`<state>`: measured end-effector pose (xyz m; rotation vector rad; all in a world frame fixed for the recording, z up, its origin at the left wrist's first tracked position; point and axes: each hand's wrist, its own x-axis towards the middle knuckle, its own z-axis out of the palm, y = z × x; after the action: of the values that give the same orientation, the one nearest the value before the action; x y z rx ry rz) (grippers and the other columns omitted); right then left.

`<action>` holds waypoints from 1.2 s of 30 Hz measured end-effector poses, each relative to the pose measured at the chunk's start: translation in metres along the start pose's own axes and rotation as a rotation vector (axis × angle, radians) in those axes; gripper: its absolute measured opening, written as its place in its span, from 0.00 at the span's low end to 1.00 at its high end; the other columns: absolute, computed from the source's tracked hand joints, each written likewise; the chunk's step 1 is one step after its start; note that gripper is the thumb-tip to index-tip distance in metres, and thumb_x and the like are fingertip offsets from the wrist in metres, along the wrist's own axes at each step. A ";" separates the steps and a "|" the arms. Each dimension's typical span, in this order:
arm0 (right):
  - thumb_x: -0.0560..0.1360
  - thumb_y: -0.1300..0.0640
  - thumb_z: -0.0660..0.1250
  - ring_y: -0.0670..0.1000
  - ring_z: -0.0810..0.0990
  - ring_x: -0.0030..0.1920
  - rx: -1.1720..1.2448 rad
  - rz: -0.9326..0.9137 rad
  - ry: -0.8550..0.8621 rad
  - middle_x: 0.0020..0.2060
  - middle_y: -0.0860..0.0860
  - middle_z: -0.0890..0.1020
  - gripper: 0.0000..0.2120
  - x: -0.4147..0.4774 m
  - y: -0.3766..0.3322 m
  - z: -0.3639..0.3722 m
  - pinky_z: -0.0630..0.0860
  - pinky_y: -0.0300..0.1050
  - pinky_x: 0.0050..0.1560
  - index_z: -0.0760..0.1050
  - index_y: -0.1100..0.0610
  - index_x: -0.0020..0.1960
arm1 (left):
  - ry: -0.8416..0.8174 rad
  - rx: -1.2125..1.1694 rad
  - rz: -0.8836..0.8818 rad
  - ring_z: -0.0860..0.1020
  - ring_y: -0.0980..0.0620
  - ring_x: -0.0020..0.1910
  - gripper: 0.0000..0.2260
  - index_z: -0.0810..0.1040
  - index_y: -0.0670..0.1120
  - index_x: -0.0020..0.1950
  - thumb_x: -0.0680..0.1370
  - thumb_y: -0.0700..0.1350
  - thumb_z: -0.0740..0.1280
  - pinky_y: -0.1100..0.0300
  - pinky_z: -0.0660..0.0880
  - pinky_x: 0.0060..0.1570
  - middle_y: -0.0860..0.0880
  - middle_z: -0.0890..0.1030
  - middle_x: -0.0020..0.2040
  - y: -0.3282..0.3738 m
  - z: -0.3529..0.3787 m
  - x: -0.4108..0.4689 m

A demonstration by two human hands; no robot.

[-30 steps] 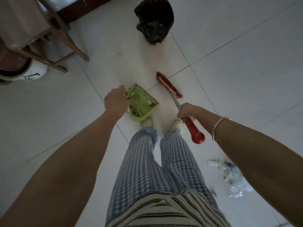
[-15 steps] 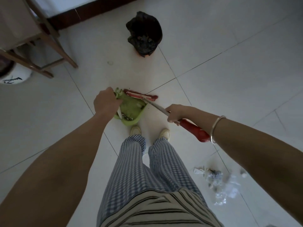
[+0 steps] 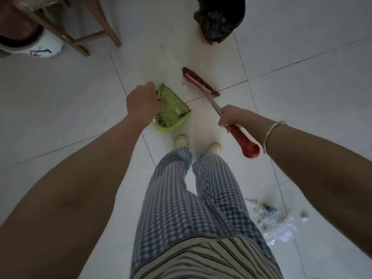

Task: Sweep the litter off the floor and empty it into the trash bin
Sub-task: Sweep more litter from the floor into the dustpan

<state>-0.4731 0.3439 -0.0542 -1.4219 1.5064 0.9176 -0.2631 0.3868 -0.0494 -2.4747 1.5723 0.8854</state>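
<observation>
My left hand (image 3: 144,102) grips the handle of a green dustpan (image 3: 173,112) that rests on the white tile floor ahead of my feet, with some litter inside it. My right hand (image 3: 231,117) is closed on the shaft of a broom with a red grip (image 3: 246,144). The red broom head (image 3: 200,82) lies on the floor to the right of the dustpan, a gap apart, with a small white scrap (image 3: 183,86) between them. The trash bin (image 3: 219,19), lined with a black bag, stands beyond the broom. A pile of crumpled plastic and paper litter (image 3: 275,220) lies at my lower right.
A wooden chair (image 3: 84,27) stands at the upper left, with a white pot (image 3: 43,48) beside its legs. My feet in pale shoes (image 3: 198,144) stand just behind the dustpan. A faint round mark (image 3: 163,45) shows on the tile near the bin.
The broom head, which lay against the dustpan's mouth half a second ago, has swung back out to the right. The dustpan stays under my left hand.
</observation>
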 end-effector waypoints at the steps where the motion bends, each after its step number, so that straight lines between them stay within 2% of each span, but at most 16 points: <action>1: 0.74 0.64 0.59 0.60 0.80 0.52 -0.054 -0.001 0.001 0.49 0.60 0.80 0.19 -0.004 -0.001 0.005 0.76 0.47 0.44 0.68 0.66 0.64 | -0.010 -0.006 0.003 0.78 0.40 0.47 0.10 0.74 0.38 0.51 0.73 0.41 0.65 0.58 0.64 0.38 0.38 0.79 0.48 0.002 -0.001 0.002; 3: 0.75 0.62 0.59 0.59 0.79 0.57 -0.171 -0.022 -0.002 0.59 0.59 0.77 0.21 -0.017 0.002 0.013 0.74 0.47 0.48 0.66 0.63 0.67 | -0.018 -0.020 0.016 0.78 0.40 0.47 0.08 0.73 0.39 0.49 0.72 0.40 0.65 0.58 0.65 0.38 0.38 0.78 0.46 0.007 -0.003 0.006; 4: 0.75 0.62 0.59 0.58 0.80 0.54 -0.218 -0.043 -0.009 0.59 0.59 0.77 0.22 -0.024 0.005 0.018 0.74 0.46 0.45 0.65 0.62 0.68 | -0.014 -0.021 0.019 0.78 0.39 0.47 0.08 0.73 0.38 0.49 0.72 0.40 0.65 0.58 0.65 0.38 0.38 0.78 0.46 0.009 -0.002 0.006; 5: 0.75 0.62 0.59 0.55 0.80 0.46 -0.251 -0.062 -0.027 0.58 0.59 0.77 0.22 -0.031 0.009 0.022 0.73 0.45 0.40 0.65 0.61 0.68 | -0.007 -0.017 0.022 0.78 0.39 0.47 0.09 0.74 0.37 0.50 0.72 0.40 0.65 0.57 0.66 0.38 0.37 0.79 0.47 0.012 -0.002 0.005; 7: 0.75 0.64 0.58 0.49 0.71 0.31 -0.275 -0.085 -0.089 0.47 0.57 0.77 0.19 -0.040 0.014 0.031 0.68 0.42 0.31 0.67 0.61 0.65 | 0.001 -0.001 0.019 0.78 0.38 0.46 0.10 0.74 0.36 0.52 0.73 0.40 0.65 0.56 0.66 0.38 0.37 0.79 0.48 0.010 0.000 0.002; 9: 0.75 0.65 0.57 0.48 0.70 0.26 -0.248 -0.088 -0.133 0.35 0.53 0.74 0.14 -0.049 0.024 0.033 0.68 0.40 0.28 0.68 0.62 0.60 | 0.006 0.001 0.028 0.78 0.38 0.46 0.10 0.74 0.37 0.51 0.73 0.41 0.65 0.56 0.67 0.39 0.36 0.79 0.48 0.009 0.003 -0.004; 12: 0.75 0.65 0.57 0.49 0.73 0.25 -0.203 -0.095 -0.119 0.30 0.53 0.73 0.14 -0.061 0.037 0.024 0.70 0.40 0.27 0.68 0.62 0.59 | 0.018 0.002 0.023 0.78 0.37 0.47 0.11 0.73 0.37 0.51 0.72 0.42 0.66 0.55 0.67 0.40 0.36 0.79 0.48 0.007 0.003 -0.012; 16: 0.74 0.65 0.57 0.49 0.74 0.26 -0.119 -0.076 -0.067 0.30 0.53 0.74 0.07 -0.070 0.057 0.018 0.70 0.39 0.27 0.66 0.62 0.52 | 0.036 -0.008 0.054 0.77 0.38 0.47 0.12 0.74 0.38 0.50 0.71 0.44 0.68 0.56 0.66 0.39 0.36 0.79 0.47 0.007 0.000 -0.023; 20: 0.73 0.68 0.57 0.51 0.73 0.29 0.047 -0.032 -0.038 0.31 0.55 0.74 0.06 -0.071 0.089 0.022 0.71 0.40 0.33 0.68 0.64 0.50 | 0.050 0.066 0.111 0.78 0.38 0.46 0.13 0.75 0.39 0.50 0.70 0.44 0.69 0.56 0.66 0.39 0.37 0.79 0.47 0.011 0.001 -0.038; 25: 0.72 0.68 0.59 0.51 0.72 0.29 0.098 0.031 -0.008 0.29 0.55 0.74 0.02 -0.066 0.131 0.041 0.69 0.40 0.32 0.69 0.64 0.42 | 0.046 0.149 0.124 0.76 0.41 0.42 0.12 0.75 0.40 0.48 0.69 0.44 0.70 0.57 0.65 0.37 0.39 0.78 0.43 0.008 0.008 -0.064; 27: 0.72 0.67 0.59 0.50 0.72 0.26 0.054 0.068 -0.015 0.21 0.52 0.76 0.04 -0.065 0.141 0.054 0.68 0.40 0.31 0.69 0.63 0.38 | 0.036 0.181 0.126 0.76 0.41 0.41 0.10 0.75 0.41 0.47 0.69 0.44 0.69 0.57 0.66 0.37 0.40 0.77 0.41 0.006 0.012 -0.075; 29: 0.71 0.67 0.59 0.48 0.73 0.20 0.006 0.091 -0.033 0.10 0.48 0.71 0.09 -0.066 0.147 0.071 0.67 0.38 0.27 0.68 0.62 0.33 | 0.014 0.198 0.126 0.77 0.40 0.44 0.09 0.75 0.41 0.47 0.70 0.43 0.69 0.57 0.67 0.39 0.40 0.76 0.41 0.004 0.016 -0.087; 30: 0.71 0.67 0.59 0.46 0.73 0.17 -0.004 0.096 -0.037 0.09 0.48 0.70 0.10 -0.067 0.148 0.079 0.67 0.37 0.26 0.67 0.61 0.31 | 0.001 0.206 0.123 0.78 0.39 0.45 0.09 0.75 0.41 0.48 0.70 0.43 0.69 0.57 0.67 0.40 0.39 0.77 0.42 0.003 0.019 -0.092; 31: 0.71 0.67 0.59 0.45 0.72 0.16 0.000 0.096 -0.039 0.10 0.48 0.71 0.11 -0.069 0.147 0.087 0.67 0.37 0.24 0.66 0.61 0.31 | -0.013 0.213 0.121 0.78 0.39 0.45 0.10 0.75 0.41 0.48 0.70 0.43 0.69 0.57 0.67 0.40 0.39 0.78 0.43 0.002 0.024 -0.097; 33: 0.72 0.67 0.59 0.47 0.72 0.22 0.041 0.091 -0.040 0.20 0.52 0.74 0.11 -0.071 0.143 0.103 0.66 0.37 0.24 0.65 0.61 0.31 | -0.037 0.216 0.119 0.78 0.39 0.46 0.10 0.75 0.40 0.48 0.70 0.42 0.68 0.57 0.67 0.40 0.38 0.78 0.44 -0.001 0.034 -0.106; 36: 0.73 0.66 0.59 0.50 0.69 0.27 0.058 0.063 -0.050 0.30 0.55 0.72 0.09 -0.077 0.126 0.120 0.66 0.39 0.26 0.66 0.62 0.34 | -0.037 0.187 0.101 0.76 0.41 0.42 0.09 0.75 0.40 0.48 0.69 0.42 0.68 0.56 0.68 0.39 0.41 0.75 0.40 0.000 0.043 -0.111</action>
<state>-0.5874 0.4936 -0.0326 -1.3077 1.5355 0.9337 -0.3152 0.4918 -0.0290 -2.2573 1.6961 0.7540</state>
